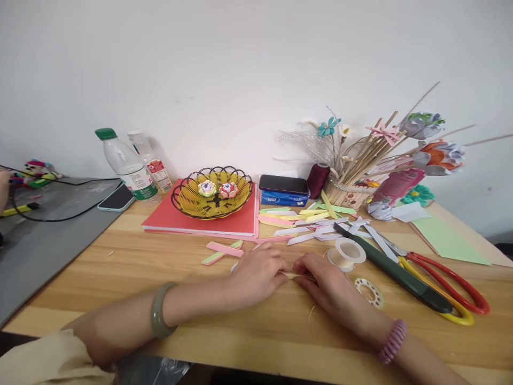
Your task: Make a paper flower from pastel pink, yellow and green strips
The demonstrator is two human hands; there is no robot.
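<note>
My left hand (260,272) is closed, its fingertips pinching one end of a small pale yellow paper strip (290,275) just above the table. Facing it, my right hand (331,286) pinches the other end; thin thread-like lines run by its fingers. Most of the strip is hidden by my fingers. A white spool of thread (347,254) lies just beyond my right hand, with a flat ring with holes (368,293) beside it. Crossed pink and green paper strips (223,249) lie beyond my left wrist.
A yellow woven basket (188,200) with two folded paper balls sits on red paper (160,218). Loose paper strips (304,224), scissors (449,272) and a dark green cutter (396,270) lie right. Bottles (132,171) stand left; paper flowers (433,152) rise at back right.
</note>
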